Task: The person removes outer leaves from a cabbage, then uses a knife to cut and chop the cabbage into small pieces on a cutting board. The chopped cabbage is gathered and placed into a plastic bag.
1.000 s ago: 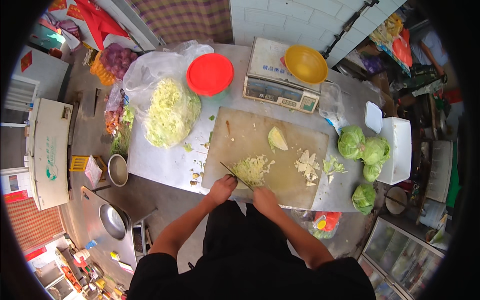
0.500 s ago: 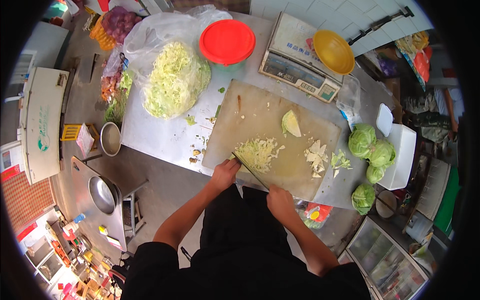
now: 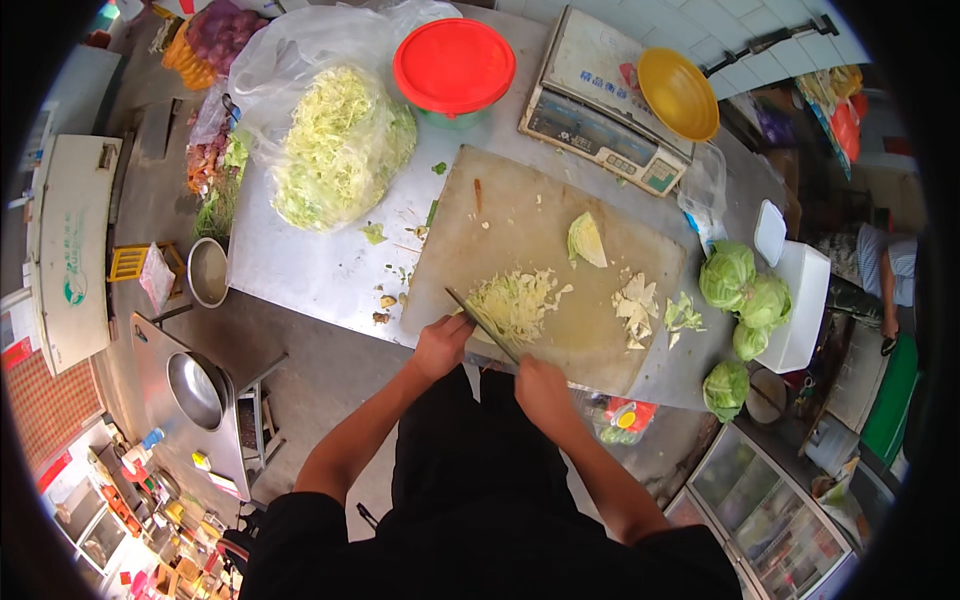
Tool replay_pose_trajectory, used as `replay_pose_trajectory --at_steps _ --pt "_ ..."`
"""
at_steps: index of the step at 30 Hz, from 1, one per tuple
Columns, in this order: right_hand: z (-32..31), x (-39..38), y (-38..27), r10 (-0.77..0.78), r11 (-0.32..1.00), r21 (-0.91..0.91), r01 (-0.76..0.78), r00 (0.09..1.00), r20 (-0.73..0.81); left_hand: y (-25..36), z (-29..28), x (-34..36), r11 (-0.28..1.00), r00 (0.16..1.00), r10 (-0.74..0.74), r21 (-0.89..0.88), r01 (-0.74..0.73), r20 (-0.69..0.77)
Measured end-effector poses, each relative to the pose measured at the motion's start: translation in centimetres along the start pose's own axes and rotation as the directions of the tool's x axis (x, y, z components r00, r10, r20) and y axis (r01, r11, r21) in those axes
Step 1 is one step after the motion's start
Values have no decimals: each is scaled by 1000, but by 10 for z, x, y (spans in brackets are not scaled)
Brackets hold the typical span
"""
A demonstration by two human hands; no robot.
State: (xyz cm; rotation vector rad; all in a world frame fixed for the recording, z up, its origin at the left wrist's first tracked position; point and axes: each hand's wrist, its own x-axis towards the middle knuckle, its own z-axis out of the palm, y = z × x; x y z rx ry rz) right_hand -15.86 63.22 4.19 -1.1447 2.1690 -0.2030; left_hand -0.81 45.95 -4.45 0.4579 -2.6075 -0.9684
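While a steel table (image 3: 300, 270) fills the middle of the frame, a wooden cutting board (image 3: 520, 220) lies on it with shredded cabbage (image 3: 515, 300) near its lower edge. The right hand (image 3: 540, 385) grips a knife (image 3: 482, 325) across the pile; the left hand (image 3: 442, 345), fingers curled, rests beside the cabbage.

Counts on the worktop

Four whole cabbages (image 3: 727, 275), one cabbage wedge (image 3: 586, 240), one knife (image 3: 482, 325), one chopping board (image 3: 520, 215), one red lid (image 3: 454, 65), one yellow bowl (image 3: 678, 93), one scale (image 3: 592, 105).
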Motion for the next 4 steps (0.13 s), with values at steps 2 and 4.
replay_pose_trajectory --at_steps 2,4 --pt "11 20 -2 0 1000 22 1 1000 -10 -2 1 4 1000 1000 14 -3 -14 -11" --pt "11 34 -9 0 999 49 0 1000 2 -10 6 -3 1000 1000 22 -1 -22 17"
